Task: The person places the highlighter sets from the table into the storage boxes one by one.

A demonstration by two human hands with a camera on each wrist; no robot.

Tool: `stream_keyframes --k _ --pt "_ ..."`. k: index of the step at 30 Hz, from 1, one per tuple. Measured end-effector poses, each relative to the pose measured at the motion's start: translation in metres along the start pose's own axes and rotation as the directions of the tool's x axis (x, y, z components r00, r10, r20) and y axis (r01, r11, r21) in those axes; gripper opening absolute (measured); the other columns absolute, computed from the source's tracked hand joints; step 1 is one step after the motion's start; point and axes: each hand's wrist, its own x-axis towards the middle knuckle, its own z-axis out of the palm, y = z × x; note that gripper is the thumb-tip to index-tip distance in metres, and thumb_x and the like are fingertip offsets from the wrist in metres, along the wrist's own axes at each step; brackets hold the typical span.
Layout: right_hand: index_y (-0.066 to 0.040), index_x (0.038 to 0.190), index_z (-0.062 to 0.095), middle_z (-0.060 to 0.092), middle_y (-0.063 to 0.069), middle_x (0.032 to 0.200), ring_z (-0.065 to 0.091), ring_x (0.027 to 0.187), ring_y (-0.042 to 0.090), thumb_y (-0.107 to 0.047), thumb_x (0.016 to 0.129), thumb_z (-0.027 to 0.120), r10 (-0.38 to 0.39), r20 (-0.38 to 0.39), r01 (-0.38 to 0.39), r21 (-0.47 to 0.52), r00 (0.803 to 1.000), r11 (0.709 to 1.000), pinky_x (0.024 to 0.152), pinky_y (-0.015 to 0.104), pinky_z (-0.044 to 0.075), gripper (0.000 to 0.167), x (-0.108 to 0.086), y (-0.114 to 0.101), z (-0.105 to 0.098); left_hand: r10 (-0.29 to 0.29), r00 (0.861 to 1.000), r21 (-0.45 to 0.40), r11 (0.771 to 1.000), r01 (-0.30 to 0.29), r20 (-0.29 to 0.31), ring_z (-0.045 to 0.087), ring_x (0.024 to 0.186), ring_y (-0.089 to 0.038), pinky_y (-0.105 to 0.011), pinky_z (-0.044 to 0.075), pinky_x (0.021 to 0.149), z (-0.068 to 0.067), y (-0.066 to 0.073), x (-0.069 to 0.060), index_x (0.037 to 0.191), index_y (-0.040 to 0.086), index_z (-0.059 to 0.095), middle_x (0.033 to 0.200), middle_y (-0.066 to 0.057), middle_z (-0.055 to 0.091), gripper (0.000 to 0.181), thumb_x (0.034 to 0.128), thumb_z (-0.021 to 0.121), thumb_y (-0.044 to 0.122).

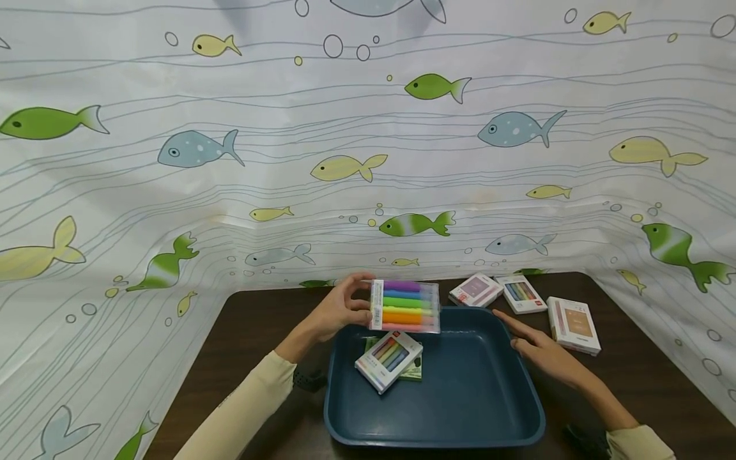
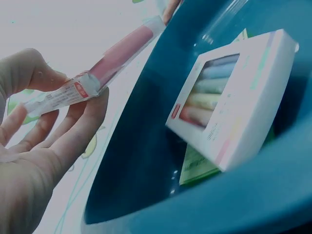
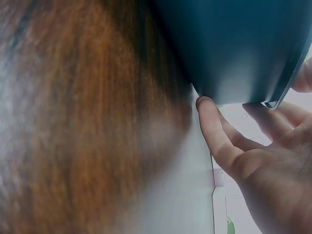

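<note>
My left hand [image 1: 339,310] pinches a clear pack of rainbow-coloured markers [image 1: 404,306] by its left end, above the back left part of a blue tray [image 1: 443,409]. In the left wrist view the left hand [image 2: 53,117] has thumb and fingers on opposite faces of the pack [image 2: 122,53]. Inside the tray, a white box with a window showing coloured sticks [image 1: 388,361] lies tilted on a green packet [image 1: 411,372]. My right hand [image 1: 546,354] touches the tray's right back corner, fingers extended; in the right wrist view its fingertips [image 3: 205,101] rest against the tray's outer wall.
Behind and right of the tray, on the dark brown table [image 1: 230,358], lie a white box with a pinkish window [image 1: 476,290], a white box with coloured sticks [image 1: 521,294] and a white box with a tan window [image 1: 574,324]. A fish-patterned sheet [image 1: 345,128] hangs behind.
</note>
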Motion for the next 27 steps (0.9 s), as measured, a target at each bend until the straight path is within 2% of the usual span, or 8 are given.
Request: stream_keyframes --k 9,12,15,19,21,27 --pt "-0.017 0.164 0.023 0.019 0.014 0.166 0.029 0.138 -0.006 -0.014 0.113 0.038 0.0 -0.008 0.0 -0.019 1.0 1.0 0.1 0.02 0.04 0.054 0.001 -0.001 0.0 -0.027 0.996 0.045 0.999 0.024 0.083 0.062 0.116 -0.039 -0.05 0.056 0.086 0.017 0.0 -0.007 0.154 0.014 0.034 0.146 -0.02 0.038 0.075 0.0925 0.071 -0.006" --pt "-0.019 0.164 0.023 0.019 0.013 0.166 0.029 0.139 -0.006 -0.015 0.113 0.039 0.002 -0.011 -0.002 -0.019 1.0 1.0 0.1 0.02 0.041 0.054 0.001 -0.002 0.001 -0.024 0.995 0.067 0.998 0.018 0.096 0.062 0.116 -0.038 -0.05 0.057 0.085 0.022 0.001 -0.008 0.154 0.011 0.034 0.145 -0.02 0.039 0.076 0.0913 0.072 -0.007" --pt "-0.024 0.164 0.023 0.019 0.013 0.166 0.028 0.142 0.002 -0.016 0.113 0.038 0.008 -0.01 -0.008 -0.018 1.0 1.0 0.099 0.021 0.042 0.054 0.0 -0.002 0.0 -0.025 0.995 0.083 0.996 0.017 0.098 0.062 0.115 -0.038 -0.049 0.057 0.085 0.027 0.001 -0.008 0.153 0.01 0.036 0.143 -0.018 0.041 0.075 0.0905 0.073 -0.008" --pt "-0.026 0.164 0.023 0.019 0.013 0.166 0.025 0.145 0.023 -0.017 0.113 0.038 0.017 -0.011 -0.017 -0.022 1.0 1.0 0.098 0.023 0.043 0.054 0.0 -0.002 0.0 -0.036 0.994 0.098 0.995 0.026 0.1 0.063 0.114 -0.036 -0.048 0.057 0.085 0.03 0.0 -0.01 0.151 0.012 0.039 0.142 -0.018 0.043 0.073 0.0898 0.073 -0.009" --pt "-0.026 0.164 0.023 0.019 0.012 0.166 0.025 0.145 0.026 -0.017 0.113 0.038 0.019 -0.012 -0.019 -0.026 1.0 0.999 0.098 0.023 0.044 0.053 0.0 -0.002 0.0 -0.04 0.994 0.104 0.994 0.029 0.103 0.063 0.114 -0.036 -0.048 0.057 0.085 0.032 0.0 -0.011 0.151 0.012 0.039 0.141 -0.019 0.043 0.073 0.0897 0.073 -0.009" --pt "-0.025 0.164 0.023 0.019 0.015 0.166 0.03 0.14 -0.002 -0.016 0.113 0.038 0.01 -0.003 -0.011 -0.012 1.0 1.0 0.098 0.022 0.043 0.054 0.001 -0.002 0.0 -0.042 0.995 0.113 0.993 0.031 0.095 0.063 0.115 -0.035 -0.048 0.057 0.085 0.035 0.003 -0.016 0.153 0.007 0.035 0.141 -0.02 0.042 0.075 0.0898 0.073 -0.008"
